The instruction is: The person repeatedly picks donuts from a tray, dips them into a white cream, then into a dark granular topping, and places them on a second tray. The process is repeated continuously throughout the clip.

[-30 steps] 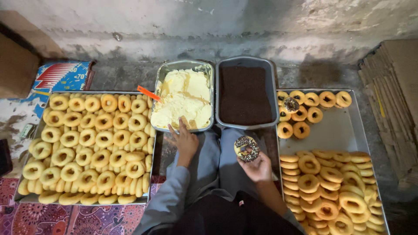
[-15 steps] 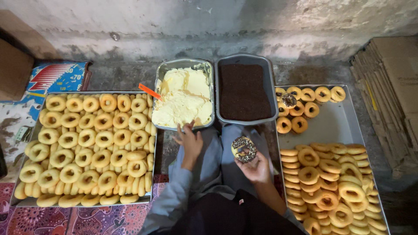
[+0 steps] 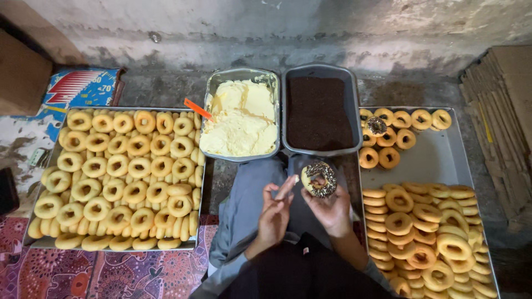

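Head view, looking straight down over the lap. Sprinkled ring (image 3: 319, 179): round pastry coated with dark sprinkles, held above the knees, just below the near edge of the dark sprinkle tray (image 3: 318, 111); no long axis, being circular; coated face tilted up toward the camera and slightly left, central hole visible. Right hand (image 3: 331, 207): fingers curled under and around the ring, grasping it from below. Left hand (image 3: 275, 213): fingers loosely extended and released, holding nothing, fingertips raised toward the ring's left edge; contact with the ring not clearly resolved.

Cream tray (image 3: 242, 119): metal pan of pale yellow cream, long axis running away from the body, orange scraper handle (image 3: 198, 109) projecting at its left rim. Left tray (image 3: 119, 177): crowded with plain rings in rows, near row stood on edge. Right tray (image 3: 438, 160): bare metal at centre, a small group of rings at the far end including one sprinkled, plain rings overlapping in stacked rows at the near end; lower right corner cut off by the frame. Forearms and torso cropped at the bottom edge. Underside of the held ring hidden by the right palm. Stack of flat cardboard (image 3: 501, 127) at far right, partly out of frame.
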